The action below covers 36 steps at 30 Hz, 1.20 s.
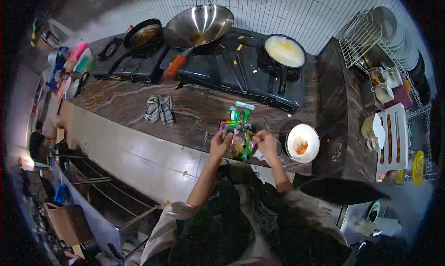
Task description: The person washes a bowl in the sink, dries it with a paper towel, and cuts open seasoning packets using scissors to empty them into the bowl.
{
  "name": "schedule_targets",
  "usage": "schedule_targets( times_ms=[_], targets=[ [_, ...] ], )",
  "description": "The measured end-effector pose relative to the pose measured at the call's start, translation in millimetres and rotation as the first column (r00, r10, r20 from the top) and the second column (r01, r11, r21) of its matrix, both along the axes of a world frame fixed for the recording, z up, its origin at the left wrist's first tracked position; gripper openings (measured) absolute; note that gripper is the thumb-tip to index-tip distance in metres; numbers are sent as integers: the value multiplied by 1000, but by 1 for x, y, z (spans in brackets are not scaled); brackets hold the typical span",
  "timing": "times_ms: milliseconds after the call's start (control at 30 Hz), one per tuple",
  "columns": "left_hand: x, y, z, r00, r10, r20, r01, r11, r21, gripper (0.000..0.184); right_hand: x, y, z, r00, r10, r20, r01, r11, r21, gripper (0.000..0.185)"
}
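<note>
Both hands are over the front edge of the dark marbled counter (194, 110). My left hand (221, 143) has its fingers closed on one side of a colourful plastic packet (239, 145). My right hand (266, 143) pinches at the other side of it, though what its fingertips hold is too small to make out. More green and red wrappers (237, 117) lie just behind the packet. A white bowl (302, 143) with some orange-red food in it stands right of my right hand.
A black stove (204, 71) carries a large wok (199, 27), a dark pan (142, 33), a pan of whitish food (284, 50) and tongs (236, 69). A checked cloth (159, 109) lies at the left. At the right are a white tray (393, 141) and a dish rack (364, 39).
</note>
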<state>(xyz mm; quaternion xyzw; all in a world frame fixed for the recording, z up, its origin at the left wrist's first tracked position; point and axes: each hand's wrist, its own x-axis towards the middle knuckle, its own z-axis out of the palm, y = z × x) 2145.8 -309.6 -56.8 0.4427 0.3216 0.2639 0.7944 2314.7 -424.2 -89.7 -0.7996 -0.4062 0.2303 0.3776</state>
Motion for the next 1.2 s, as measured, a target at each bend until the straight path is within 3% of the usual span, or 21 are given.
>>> schedule_targets(
  times_ms=[33,67,100,167,200,267,367,400,500,667,767,900,1067,1133,1167,1200],
  targets=[
    [3,-2,-1,998,59,-13,-59,998,6,13,3,-2,9,970,-9,-242,27,997,73,32],
    [8,-5,-1,993,116,-24,-116,993,12,12,1,-5,16,971,-16,-240,34,997,72,32],
    [13,-8,-4,985,170,-34,-170,985,17,13,-9,-4,39,892,-70,-447,152,977,150,27],
    [20,-15,-12,990,141,10,-141,988,55,13,-30,2,70,602,-88,-794,418,882,219,18],
    [24,-17,-15,991,120,51,-125,987,97,14,-36,5,67,601,-96,-793,429,876,219,18],
    [31,-20,-8,992,87,90,-99,985,140,16,-47,11,54,710,-168,-684,473,833,287,15],
    [39,-26,30,977,26,210,-9,997,-80,15,-54,13,50,796,-229,-560,482,799,359,13],
    [40,-28,35,977,16,210,1,997,-79,15,-54,12,52,837,-247,-489,464,794,393,13],
    [44,-32,42,982,-41,187,6,983,184,16,-47,9,67,873,-246,-420,433,787,440,14],
    [42,-22,46,993,-99,68,61,903,426,18,-36,5,86,911,-175,-373,339,832,439,15],
    [41,-24,60,988,-108,-110,155,721,676,20,-35,8,85,933,-168,-317,303,843,444,17],
    [46,-30,62,997,-75,-37,77,669,739,23,-36,10,84,945,-195,-264,303,828,471,19],
    [37,-24,35,990,-139,-23,130,834,536,24,-25,1,83,942,-229,-244,309,876,369,15],
    [34,-22,20,984,-167,57,137,926,352,25,-13,-13,73,940,-233,-250,309,893,326,15],
    [33,-21,20,980,-173,101,143,957,254,25,-2,-29,57,969,-221,107,211,973,95,16],
    [32,-20,20,980,-171,102,141,957,254,25,6,-42,40,894,-96,437,185,969,-166,17]
  ],
)
